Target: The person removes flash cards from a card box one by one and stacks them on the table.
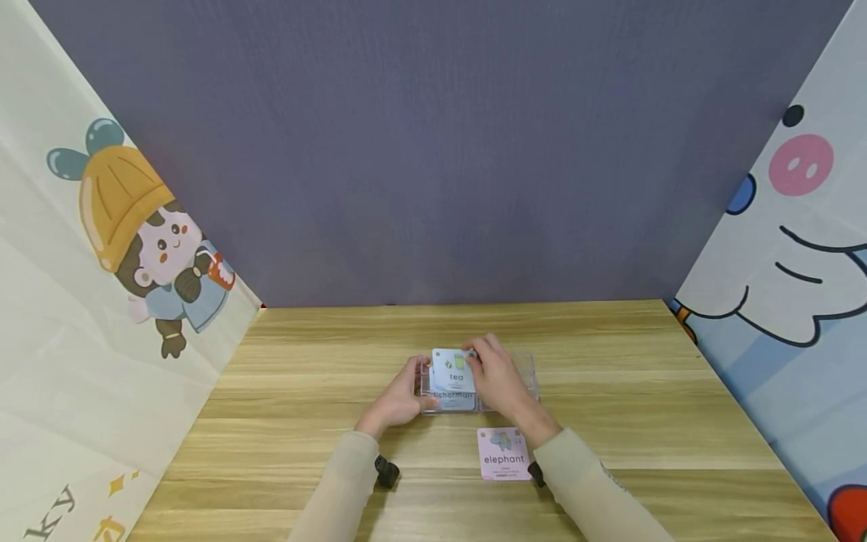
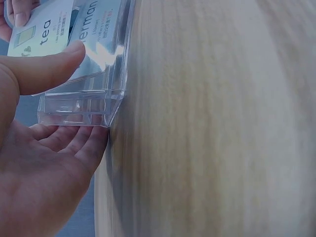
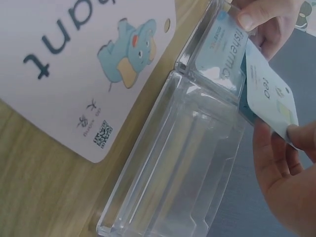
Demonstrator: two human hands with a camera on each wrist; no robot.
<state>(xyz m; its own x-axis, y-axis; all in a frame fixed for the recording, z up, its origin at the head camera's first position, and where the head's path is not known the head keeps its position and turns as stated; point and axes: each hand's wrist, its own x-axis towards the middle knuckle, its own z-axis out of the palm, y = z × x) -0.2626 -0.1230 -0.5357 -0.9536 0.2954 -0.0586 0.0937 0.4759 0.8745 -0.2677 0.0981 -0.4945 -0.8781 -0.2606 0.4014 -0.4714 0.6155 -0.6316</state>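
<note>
My right hand [image 1: 503, 382] pinches a "tea" flash card [image 1: 447, 376] between thumb and fingers at its right edge. The card is tilted above the left compartment of a clear plastic box [image 3: 192, 143], over a blue "fisherman" card [image 3: 224, 52] lying in that compartment. My left hand [image 1: 398, 397] grips the box's left end, thumb over the top and fingers against the end wall, as the left wrist view shows. In the right wrist view, the right compartment holds no card. A pink "elephant" card [image 1: 503, 454] lies face up on the table, by my right wrist.
The wood-grain table [image 1: 298, 421] reaches back to a grey-purple panel [image 1: 460, 165]. Printed cloths hang at both sides, the left one [image 1: 81, 361] with a cartoon child and the right one [image 1: 813, 271] with a cartoon animal.
</note>
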